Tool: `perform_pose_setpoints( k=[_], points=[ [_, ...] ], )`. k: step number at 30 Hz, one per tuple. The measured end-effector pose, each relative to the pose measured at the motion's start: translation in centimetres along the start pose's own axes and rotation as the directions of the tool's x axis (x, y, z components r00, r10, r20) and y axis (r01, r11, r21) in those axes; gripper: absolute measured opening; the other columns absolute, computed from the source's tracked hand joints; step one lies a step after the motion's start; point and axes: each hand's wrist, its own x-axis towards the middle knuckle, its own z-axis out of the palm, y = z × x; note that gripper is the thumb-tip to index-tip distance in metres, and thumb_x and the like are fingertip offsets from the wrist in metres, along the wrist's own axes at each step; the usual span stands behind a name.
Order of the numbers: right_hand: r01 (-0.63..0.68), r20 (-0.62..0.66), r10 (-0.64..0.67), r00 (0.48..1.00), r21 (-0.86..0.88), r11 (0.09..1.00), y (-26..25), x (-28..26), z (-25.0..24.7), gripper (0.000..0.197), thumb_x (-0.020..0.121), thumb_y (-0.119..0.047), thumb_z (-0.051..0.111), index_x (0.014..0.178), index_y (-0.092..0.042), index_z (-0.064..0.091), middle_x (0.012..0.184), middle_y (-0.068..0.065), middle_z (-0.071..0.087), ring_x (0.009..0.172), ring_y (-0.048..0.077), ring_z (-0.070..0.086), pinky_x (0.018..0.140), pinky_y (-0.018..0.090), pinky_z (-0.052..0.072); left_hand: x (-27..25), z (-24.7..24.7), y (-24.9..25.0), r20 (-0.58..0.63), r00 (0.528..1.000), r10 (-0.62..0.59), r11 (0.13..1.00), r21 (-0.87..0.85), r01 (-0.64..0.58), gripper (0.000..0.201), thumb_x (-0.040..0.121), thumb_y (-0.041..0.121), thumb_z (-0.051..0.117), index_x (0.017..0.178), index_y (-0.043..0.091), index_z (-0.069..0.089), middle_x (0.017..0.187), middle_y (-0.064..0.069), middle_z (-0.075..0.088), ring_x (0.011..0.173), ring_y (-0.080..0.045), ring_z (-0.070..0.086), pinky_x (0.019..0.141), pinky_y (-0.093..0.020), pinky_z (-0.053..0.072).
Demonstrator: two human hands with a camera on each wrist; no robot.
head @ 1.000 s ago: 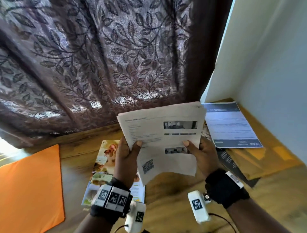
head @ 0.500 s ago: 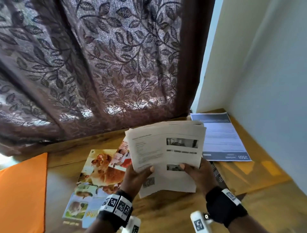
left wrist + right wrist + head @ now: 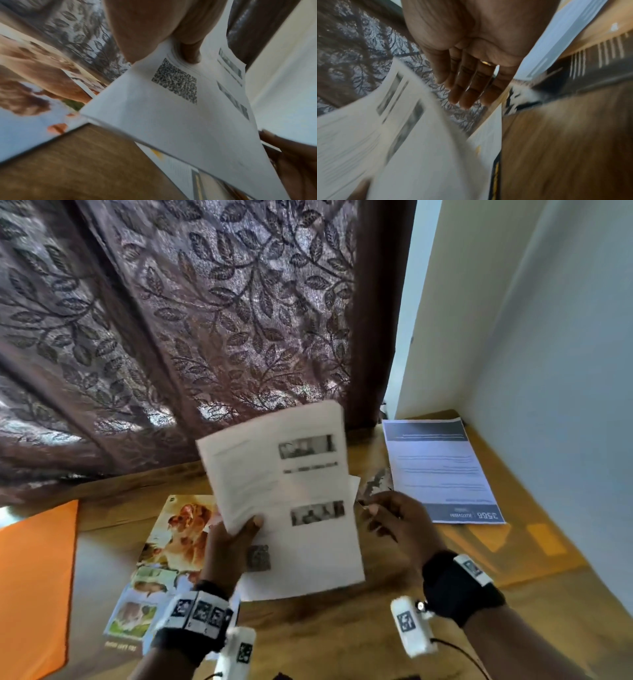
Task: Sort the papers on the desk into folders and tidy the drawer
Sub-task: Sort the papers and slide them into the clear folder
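Note:
A stack of white printed papers [image 3: 301,491] with grey photos and a QR code is held up, tilted, above the wooden desk [image 3: 325,638]. My left hand [image 3: 239,535] grips its lower left edge, thumb on top; in the left wrist view the thumb [image 3: 190,54] presses the papers [image 3: 171,121] just above the QR code. Off the stack's right edge, my right hand [image 3: 390,515] holds nothing. The right wrist view shows its fingers [image 3: 467,88] straight and apart from the blurred papers [image 3: 419,155].
An orange folder [image 3: 34,587] lies at the left. Under the left hand is a colourful magazine [image 3: 164,559]. A blue-white sheet [image 3: 438,470] rests on yellow envelopes [image 3: 507,542] in the right corner. Behind the desk hangs a leaf-pattern curtain [image 3: 205,337], and a wall [image 3: 548,371] closes off the right side.
My right hand has let go of the papers and moved slightly right. The stack now hangs tilted in my left hand alone.

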Motion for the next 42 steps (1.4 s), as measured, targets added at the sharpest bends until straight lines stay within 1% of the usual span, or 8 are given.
perform_pose_setpoints(
  k=[6,10,14,23,28,34,37,42],
  points=[
    [0.004,-0.138,-0.107,0.985,-0.598,0.801,1.2,3.6,-6.5,0.017,0.084,-0.018,0.074,0.098,-0.025,0.067,0.102,-0.001,0.072,0.095,0.023,0.068,0.079,0.035,0.05,-0.4,-4.3,0.7,-0.236,0.972,-0.007,1.0,-0.002,0.007,0.014,0.092,0.007,0.064,0.091,0.019,0.071,0.079,0.015,0.076,0.076,-0.002,0.07,0.069,-0.027,0.055],
    [-0.031,-0.033,0.002,0.999,-0.904,0.426,3.3,5.3,-7.0,0.085,0.078,-0.042,0.079,0.149,-0.022,0.038,0.154,0.008,0.041,0.141,0.027,0.04,0.109,0.042,0.036,-1.1,-5.3,0.3,-0.255,0.967,0.021,1.0,-0.014,-0.025,0.022,0.092,0.001,0.063,0.086,0.02,0.071,0.078,0.02,0.075,0.071,0.004,0.068,0.059,-0.014,0.055],
    [0.012,0.031,0.154,0.988,-0.992,0.126,4.3,6.4,-6.8,0.117,0.073,-0.067,0.071,0.157,-0.026,0.0,0.167,0.006,0.004,0.153,0.025,0.013,0.116,0.049,0.026,-1.6,-5.4,-0.6,-0.222,0.975,0.02,1.0,0.022,-0.015,0.009,0.085,0.019,0.073,0.094,0.021,0.073,0.092,0.01,0.077,0.085,-0.008,0.072,0.074,-0.032,0.056],
    [0.063,0.073,0.127,0.989,-0.995,0.082,2.3,5.5,-6.2,0.032,0.099,-0.019,0.039,0.129,-0.015,0.052,0.143,0.01,0.049,0.122,0.03,0.054,0.094,0.04,0.047,-1.9,-3.7,-0.9,-0.17,0.985,-0.026,0.999,-0.023,0.022,0.018,0.087,0.019,0.072,0.105,0.018,0.071,0.099,0.004,0.077,0.092,-0.016,0.072,0.073,-0.03,0.058],
    [-0.059,-0.057,0.052,0.997,-0.998,0.038,-0.5,3.8,-4.3,0.023,0.096,-0.027,0.046,0.1,-0.018,0.066,0.088,0.006,0.064,0.081,0.029,0.064,0.069,0.032,0.046,-1.9,-2.7,-1.1,-0.145,0.988,-0.062,0.997,-0.064,0.053,0.017,0.092,0.011,0.067,0.108,0.014,0.07,0.095,0.005,0.077,0.087,-0.013,0.073,0.065,-0.021,0.057],
    [0.01,0.034,0.08,0.996,-0.96,0.28,-1.7,1.8,1.9,0.035,0.097,-0.044,0.046,0.105,-0.016,0.065,0.111,0.012,0.068,0.1,0.032,0.066,0.078,0.034,0.046,-2.0,-2.5,-1.2,-0.129,0.989,-0.077,0.995,-0.07,0.068,0.016,0.092,0.009,0.065,0.107,0.013,0.069,0.092,0.001,0.077,0.08,-0.011,0.073,0.06,-0.02,0.057],
    [0.027,0.113,0.154,0.982,-0.88,0.475,-1.3,1.8,4.5,0.062,0.095,-0.067,0.036,0.082,-0.013,0.066,0.088,0.009,0.072,0.078,0.027,0.07,0.076,0.035,0.054,-1.8,-3.4,-1.9,-0.138,0.988,-0.075,0.996,-0.064,0.067,0.024,0.089,0.018,0.072,0.112,0.01,0.069,0.102,-0.006,0.075,0.09,-0.02,0.073,0.068,-0.031,0.061],
    [0.142,0.197,0.109,0.974,-0.914,0.381,-0.2,4.4,3.6,0.028,0.097,-0.046,0.049,0.092,-0.023,0.064,0.104,0.005,0.07,0.095,0.028,0.064,0.08,0.036,0.049,-2.0,-4.9,-2.1,-0.138,0.986,-0.094,0.993,-0.079,0.084,0.019,0.091,0.014,0.069,0.109,0.018,0.07,0.106,-0.006,0.076,0.096,-0.029,0.072,0.079,-0.046,0.059]
  ],
)
